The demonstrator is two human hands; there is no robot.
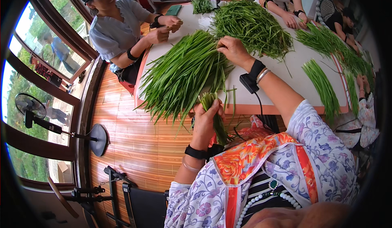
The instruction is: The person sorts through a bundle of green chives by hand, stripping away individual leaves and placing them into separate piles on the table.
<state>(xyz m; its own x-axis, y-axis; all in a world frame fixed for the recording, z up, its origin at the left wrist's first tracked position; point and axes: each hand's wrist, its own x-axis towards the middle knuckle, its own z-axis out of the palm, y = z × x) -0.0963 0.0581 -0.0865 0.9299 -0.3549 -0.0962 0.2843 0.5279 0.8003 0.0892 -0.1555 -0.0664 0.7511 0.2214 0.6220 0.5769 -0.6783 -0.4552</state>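
Left hand (pixel 206 120) closed around a small bunch of green stalks (pixel 212 109) at the bench (pixel 286 64) edge, right hand (pixel 232 50) fingers curled into the loose pile (pixel 183 71): best drawing few stalks, ends kept level.

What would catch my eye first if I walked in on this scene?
Probably the heaps of long green stalks spread over the white table, with another tangled pile farther back. Next, the person's left hand gripping a small bunch at the table's near edge while the right hand reaches into the heap. A co-worker in a pale blue shirt sits at the far left corner.
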